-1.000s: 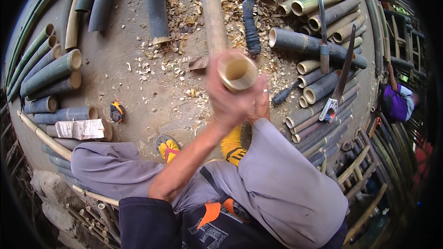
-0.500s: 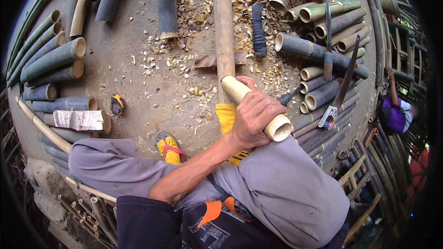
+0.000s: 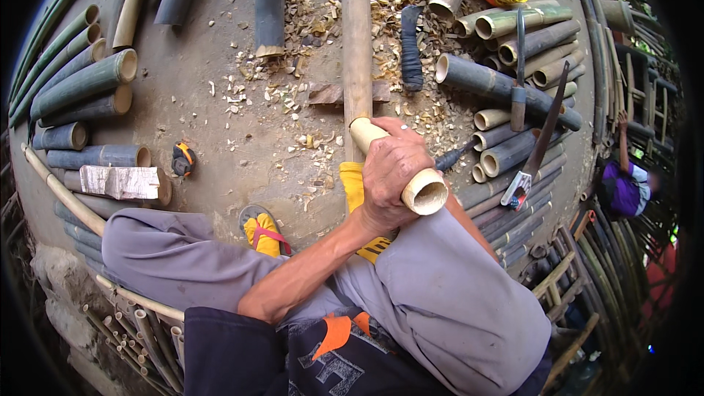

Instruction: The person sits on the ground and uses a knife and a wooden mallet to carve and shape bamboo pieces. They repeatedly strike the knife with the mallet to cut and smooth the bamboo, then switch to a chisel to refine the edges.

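My left hand [image 3: 394,176] is closed around a short, pale bamboo tube [image 3: 369,134], whose cut open end tilts up toward me over my right knee. The fingers of my right hand [image 3: 402,130], one with a ring, wrap the same tube from the far side. Most of that hand is hidden behind the left one, and its forearm shows beyond the knee. At the tube's far end lies a longer bamboo pole [image 3: 357,44], resting across a wooden block [image 3: 326,94]. Whether tube and pole are joined, I cannot tell.
Cut bamboo pieces [image 3: 84,95] lie at left, with more stacked at right. A sickle [image 3: 518,95], a handsaw [image 3: 539,147] and a dark wrapped bundle [image 3: 411,48] lie around. Shavings [image 3: 308,15] cover the ground ahead. A tape measure [image 3: 183,160] sits left; another person [image 3: 623,183] is far right.
The tube's near end has shifted slightly left and up, with my left hand turning over it. My right forearm now shows beyond the knee.
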Available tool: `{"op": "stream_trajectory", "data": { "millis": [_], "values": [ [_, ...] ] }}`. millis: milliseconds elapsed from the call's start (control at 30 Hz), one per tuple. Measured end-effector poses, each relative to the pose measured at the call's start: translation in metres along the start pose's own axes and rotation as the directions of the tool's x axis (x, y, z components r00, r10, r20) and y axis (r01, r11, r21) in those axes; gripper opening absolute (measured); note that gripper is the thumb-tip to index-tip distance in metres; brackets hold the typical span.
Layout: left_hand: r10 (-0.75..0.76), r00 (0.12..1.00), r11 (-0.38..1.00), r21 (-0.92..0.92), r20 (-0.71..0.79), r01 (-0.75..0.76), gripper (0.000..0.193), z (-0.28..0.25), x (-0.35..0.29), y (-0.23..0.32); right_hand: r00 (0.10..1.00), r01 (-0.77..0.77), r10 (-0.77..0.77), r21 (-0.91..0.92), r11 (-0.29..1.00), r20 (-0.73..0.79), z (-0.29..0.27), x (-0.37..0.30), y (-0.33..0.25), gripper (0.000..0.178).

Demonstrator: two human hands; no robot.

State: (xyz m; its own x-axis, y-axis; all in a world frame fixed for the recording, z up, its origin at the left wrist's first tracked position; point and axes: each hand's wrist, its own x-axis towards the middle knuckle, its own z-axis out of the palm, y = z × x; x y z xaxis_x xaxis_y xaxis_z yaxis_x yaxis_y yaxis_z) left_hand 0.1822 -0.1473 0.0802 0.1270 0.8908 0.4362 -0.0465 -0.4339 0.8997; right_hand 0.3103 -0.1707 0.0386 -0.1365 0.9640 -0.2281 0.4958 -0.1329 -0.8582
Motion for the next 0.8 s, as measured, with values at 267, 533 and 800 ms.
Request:
{"op": "stream_trajectory", "data": {
  "millis": [267, 533, 800],
  "values": [
    [-0.106, 0.994, 0.994, 0.013, -0.042, 0.106, 0.035, -0.007, 0.005, -0.009, 0.939, 0.221, -0.308, -0.416, 0.882, -0.152, -0.097, 0.013, -0.204, 0.041],
    [-0.394, 0.919, 0.836, -0.403, 0.034, 0.373, 0.043, 0.006, -0.017, -0.013, 0.940, 0.323, -0.324, -0.598, 0.733, 0.110, -0.028, 0.038, -0.147, 0.041],
    [-0.139, 0.982, 0.990, 0.032, 0.128, 0.136, 0.041, -0.012, -0.001, -0.021, 0.987, -0.009, -0.035, -0.266, 0.964, -0.160, -0.099, 0.023, -0.173, 0.040]
  ]
}}
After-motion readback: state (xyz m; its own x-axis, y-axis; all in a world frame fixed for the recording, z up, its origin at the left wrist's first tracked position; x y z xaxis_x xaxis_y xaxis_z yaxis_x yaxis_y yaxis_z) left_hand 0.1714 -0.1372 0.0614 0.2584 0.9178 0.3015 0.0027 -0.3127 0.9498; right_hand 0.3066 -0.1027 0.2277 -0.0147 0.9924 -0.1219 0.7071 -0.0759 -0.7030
